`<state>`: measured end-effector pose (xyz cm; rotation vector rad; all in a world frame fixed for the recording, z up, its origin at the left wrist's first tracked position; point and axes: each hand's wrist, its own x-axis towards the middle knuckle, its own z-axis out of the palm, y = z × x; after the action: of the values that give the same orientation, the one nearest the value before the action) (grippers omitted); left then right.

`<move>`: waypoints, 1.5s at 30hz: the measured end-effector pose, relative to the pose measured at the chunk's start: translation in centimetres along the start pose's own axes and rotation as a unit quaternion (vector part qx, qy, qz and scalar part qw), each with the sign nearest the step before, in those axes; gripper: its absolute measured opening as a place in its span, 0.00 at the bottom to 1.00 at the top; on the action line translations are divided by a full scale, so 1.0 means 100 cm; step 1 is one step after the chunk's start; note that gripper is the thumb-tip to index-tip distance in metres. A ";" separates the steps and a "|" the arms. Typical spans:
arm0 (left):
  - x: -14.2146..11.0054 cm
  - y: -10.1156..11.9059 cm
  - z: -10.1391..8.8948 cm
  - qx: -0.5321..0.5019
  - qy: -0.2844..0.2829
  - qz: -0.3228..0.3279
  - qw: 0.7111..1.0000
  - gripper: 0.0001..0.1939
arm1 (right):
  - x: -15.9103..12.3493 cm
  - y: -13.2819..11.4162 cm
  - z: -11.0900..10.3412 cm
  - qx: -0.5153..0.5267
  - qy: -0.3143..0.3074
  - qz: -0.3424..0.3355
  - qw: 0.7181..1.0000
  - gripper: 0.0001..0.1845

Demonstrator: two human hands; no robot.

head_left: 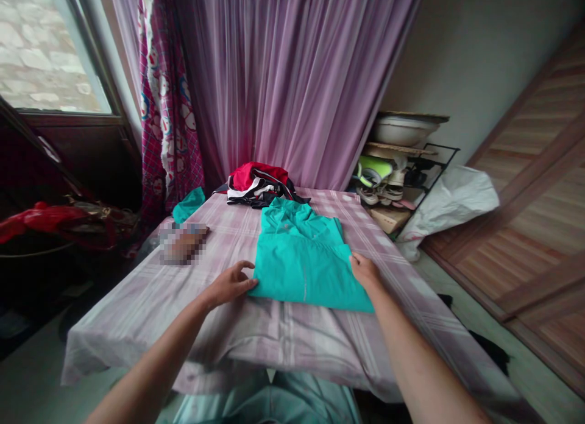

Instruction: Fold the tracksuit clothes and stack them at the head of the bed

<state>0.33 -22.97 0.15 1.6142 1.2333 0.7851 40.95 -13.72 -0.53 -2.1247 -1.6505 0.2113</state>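
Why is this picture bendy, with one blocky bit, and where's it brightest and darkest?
In the head view, the wooden panels lean and stretch, probably from a wide lens; in the head view, coarse squares hide detail in a patch at the tablecloth's left; the head view is brightest at the window, very dark below it.

Teal garment (301, 268) between 2 hands (231, 282) (365, 270)

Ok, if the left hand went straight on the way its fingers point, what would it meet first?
The folded teal garment, most likely: the left hand has its fingertips right at the garment's left edge. Whether they already touch the cloth is hard to tell.
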 end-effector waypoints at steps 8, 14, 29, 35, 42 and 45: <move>0.012 0.007 0.005 0.236 0.069 0.030 0.969 0.18 | -0.008 -0.003 -0.003 -0.009 -0.011 -0.007 1.000 0.22; 0.003 0.015 -0.004 0.249 0.069 0.193 0.946 0.16 | -0.022 0.011 -0.025 0.100 -0.012 -0.161 0.982 0.12; 0.002 0.019 -0.001 0.431 -0.055 0.230 0.871 0.31 | -0.086 0.053 -0.032 0.023 -0.100 -0.338 0.935 0.40; 0.006 0.045 -0.007 0.361 0.017 0.198 0.911 0.17 | -0.073 0.029 -0.062 0.101 -0.090 -0.237 0.962 0.29; -0.020 0.109 -0.030 0.195 0.039 0.147 0.969 0.23 | -0.069 0.012 -0.128 0.256 -0.074 -0.189 0.945 0.24; -0.007 0.127 -0.036 0.169 0.105 0.130 0.971 0.26 | -0.057 -0.002 -0.127 0.318 -0.043 -0.150 0.935 0.28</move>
<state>1.55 -23.40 13.26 2.0417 1.3766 0.9687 44.03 -22.24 10.06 -1.3822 -1.6391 0.6512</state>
